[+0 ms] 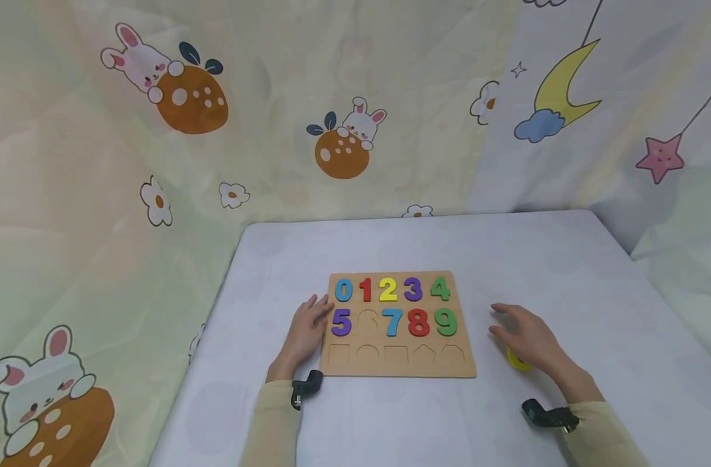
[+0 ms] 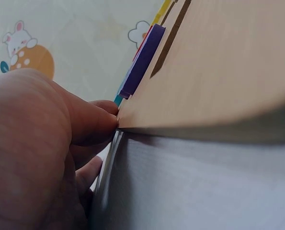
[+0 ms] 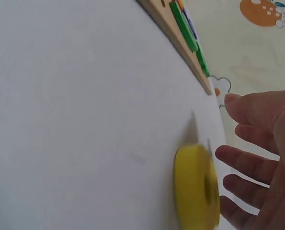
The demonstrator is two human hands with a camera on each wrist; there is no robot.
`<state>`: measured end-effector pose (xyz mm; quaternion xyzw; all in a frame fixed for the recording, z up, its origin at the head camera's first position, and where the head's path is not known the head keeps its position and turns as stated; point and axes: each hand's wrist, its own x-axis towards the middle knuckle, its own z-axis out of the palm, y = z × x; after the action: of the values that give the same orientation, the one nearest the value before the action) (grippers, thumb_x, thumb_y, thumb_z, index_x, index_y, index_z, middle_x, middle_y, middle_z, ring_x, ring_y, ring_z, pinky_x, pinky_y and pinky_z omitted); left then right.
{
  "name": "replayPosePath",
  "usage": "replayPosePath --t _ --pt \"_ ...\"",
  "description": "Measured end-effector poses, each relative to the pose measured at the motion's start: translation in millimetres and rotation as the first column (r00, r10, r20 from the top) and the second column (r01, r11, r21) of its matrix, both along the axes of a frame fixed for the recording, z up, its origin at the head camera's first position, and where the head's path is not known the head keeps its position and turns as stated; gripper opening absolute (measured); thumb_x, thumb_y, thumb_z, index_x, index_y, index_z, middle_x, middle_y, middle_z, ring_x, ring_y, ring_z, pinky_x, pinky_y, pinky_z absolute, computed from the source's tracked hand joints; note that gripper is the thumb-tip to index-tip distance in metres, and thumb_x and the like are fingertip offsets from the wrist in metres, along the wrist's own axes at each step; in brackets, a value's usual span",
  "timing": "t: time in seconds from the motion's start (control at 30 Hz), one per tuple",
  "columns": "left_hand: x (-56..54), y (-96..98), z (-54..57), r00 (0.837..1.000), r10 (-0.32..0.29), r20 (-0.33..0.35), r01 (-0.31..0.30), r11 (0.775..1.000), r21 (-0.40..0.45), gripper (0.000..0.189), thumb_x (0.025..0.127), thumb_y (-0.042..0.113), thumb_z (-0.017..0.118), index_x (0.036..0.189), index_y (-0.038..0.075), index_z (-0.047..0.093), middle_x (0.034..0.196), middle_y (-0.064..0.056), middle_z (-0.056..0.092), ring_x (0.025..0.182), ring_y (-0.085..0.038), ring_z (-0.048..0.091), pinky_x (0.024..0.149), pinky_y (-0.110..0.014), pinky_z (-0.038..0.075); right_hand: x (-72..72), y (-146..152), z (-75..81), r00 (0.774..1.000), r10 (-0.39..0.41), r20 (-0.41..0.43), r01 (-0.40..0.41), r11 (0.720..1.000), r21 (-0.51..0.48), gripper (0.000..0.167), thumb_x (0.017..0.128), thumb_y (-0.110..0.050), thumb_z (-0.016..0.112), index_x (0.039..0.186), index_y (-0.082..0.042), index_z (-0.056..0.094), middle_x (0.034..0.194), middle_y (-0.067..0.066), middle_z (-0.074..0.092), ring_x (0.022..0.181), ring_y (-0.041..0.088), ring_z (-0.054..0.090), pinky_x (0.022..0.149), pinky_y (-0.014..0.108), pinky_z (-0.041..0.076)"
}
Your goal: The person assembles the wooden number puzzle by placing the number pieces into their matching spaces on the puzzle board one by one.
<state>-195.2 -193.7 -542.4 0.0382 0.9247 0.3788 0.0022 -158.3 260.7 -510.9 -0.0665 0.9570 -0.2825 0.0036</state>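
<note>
A wooden number puzzle board lies on the table, with coloured digits in its two upper rows. Between the purple 5 and the blue 7, a recess is bare. My left hand rests at the board's left edge, its extended fingertips touching it; the left wrist view shows thumb and finger close together at that edge. To the right of the board, my right hand hovers with parted fingers over a yellow rounded piece. The hand partly hides this piece in the head view, so its full shape is unclear.
The board's bottom row has several bare shape outlines. A white cloth covers the table. Behind it hangs a printed curtain with rabbits, a moon and a star. Each wrist wears a small black camera.
</note>
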Motion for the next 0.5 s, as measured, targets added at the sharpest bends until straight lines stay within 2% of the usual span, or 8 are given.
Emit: replayPosePath --t 0.23,0.5 --pt "1.2 0.6 -1.1 1.0 0.003 0.006 -0.003 1.0 0.008 0.038 0.099 0.01 0.052 0.136 0.016 0.059 0.153 0.006 0.041 0.148 -0.024 0.02 0.122 -0.052 0.013 12.1 14.2 -8.7 0.998 -0.065 -0.012 0.065 0.998 -0.001 0.05 0.091 -0.02 0.068 0.134 0.001 0.052 0.134 0.026 0.054 0.127 0.047 0.043 0.102 0.065 0.038" --pt "0.3 -0.2 -2.3 0.999 0.011 0.03 -0.011 1.0 0.009 0.037 0.1 0.013 0.05 0.137 0.018 0.058 0.154 0.009 0.038 0.149 -0.023 0.017 0.122 -0.052 0.012 25.0 18.9 -10.9 0.995 -0.083 -0.055 0.084 0.996 0.004 0.051 0.089 -0.019 0.069 0.132 0.003 0.053 0.131 0.028 0.055 0.125 0.049 0.044 0.1 0.065 0.04"
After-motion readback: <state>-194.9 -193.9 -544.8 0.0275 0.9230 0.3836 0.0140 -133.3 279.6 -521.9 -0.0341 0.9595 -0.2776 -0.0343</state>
